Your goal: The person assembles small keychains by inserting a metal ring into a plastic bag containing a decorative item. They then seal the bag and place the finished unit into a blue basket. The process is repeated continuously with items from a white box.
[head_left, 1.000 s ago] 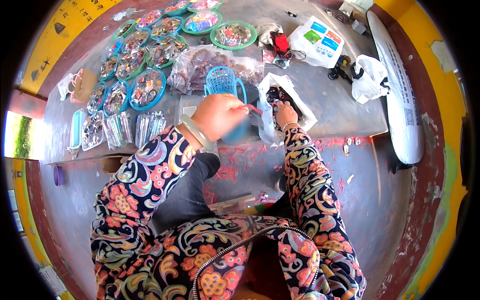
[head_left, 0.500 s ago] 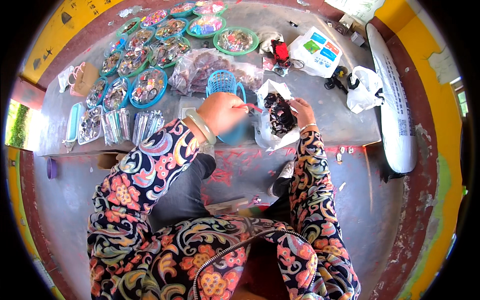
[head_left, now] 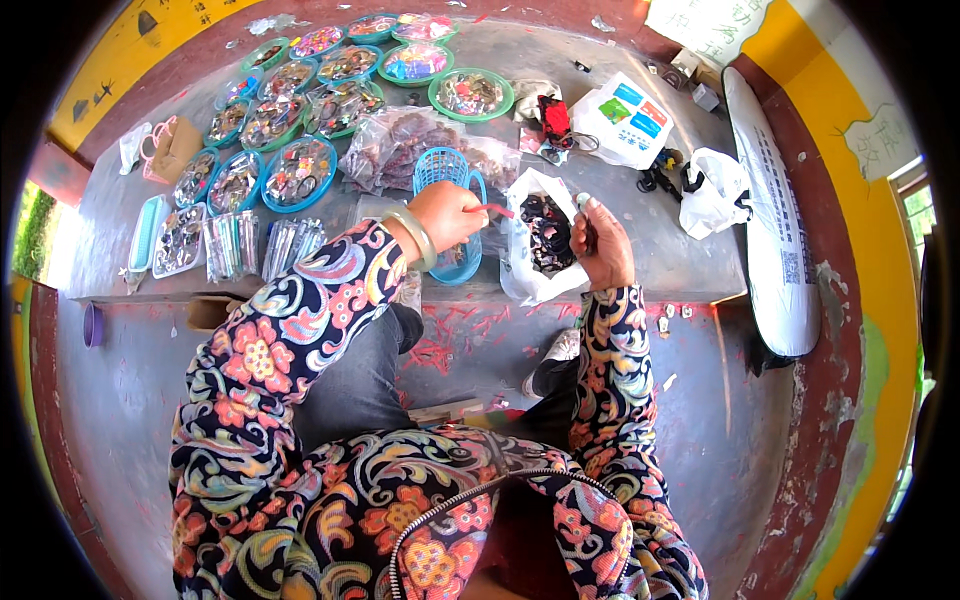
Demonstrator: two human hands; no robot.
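Observation:
My left hand (head_left: 445, 215), with a pale bangle at the wrist, pinches a thin red strip (head_left: 495, 209) above a blue plastic basket (head_left: 441, 163). The strip's free end points toward an open white plastic bag (head_left: 517, 262). Inside the bag lies a heap of small dark pieces (head_left: 546, 235). Just right of the bag, my right hand (head_left: 606, 255) is turned partly palm up with its fingers curled round a small dark piece. A pale, greenish spot shows by the thumb tip; what it is I cannot make out. Part of the basket is hidden behind my left hand.
Round trays of small packets (head_left: 298, 175) crowd the far left, with bundles of clear packets (head_left: 292, 246) in front. Behind the basket lie plastic bags of brownish pieces (head_left: 385, 150). White bags (head_left: 625, 120) and a long white sack (head_left: 772, 215) are at right. Red scraps (head_left: 432, 352) litter the floor.
My right hand has drawn back from the bag's mouth, slightly nearer me, and turned palm up with a small piece in its fingers. The left hand still holds the red strip.

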